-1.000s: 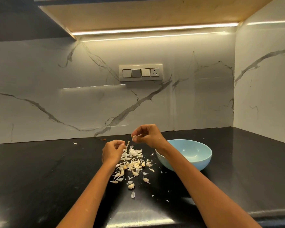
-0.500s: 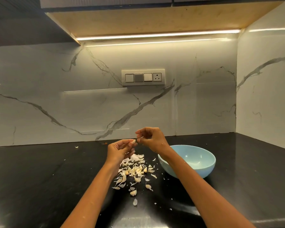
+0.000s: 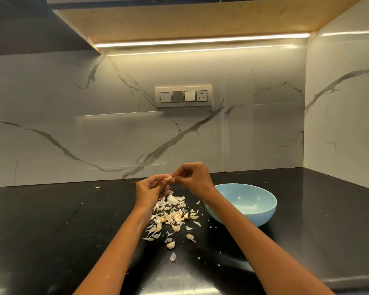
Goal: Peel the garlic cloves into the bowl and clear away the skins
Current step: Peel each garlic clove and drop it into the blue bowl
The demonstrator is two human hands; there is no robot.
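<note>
My left hand (image 3: 150, 189) holds a small pale garlic clove (image 3: 169, 178) above the black counter, fingers curled round it. My right hand (image 3: 195, 176) meets it from the right and pinches the clove's tip or skin with thumb and fingertips. Below the hands lies a heap of garlic cloves and papery skins (image 3: 172, 213), with loose pieces trailing toward me. A light blue bowl (image 3: 262, 211) stands right of the heap, behind my right forearm; what it contains cannot be made out.
The black counter (image 3: 51, 231) runs to a white marble backsplash with a switch plate (image 3: 183, 96). A side wall (image 3: 345, 124) closes the right. A stray skin scrap (image 3: 97, 187) lies far left near the backsplash. The counter's front edge is at the bottom.
My hands, apart a second ago with the right one pulling a strip of skin away, have come together on the clove. The view has tilted up slightly.
</note>
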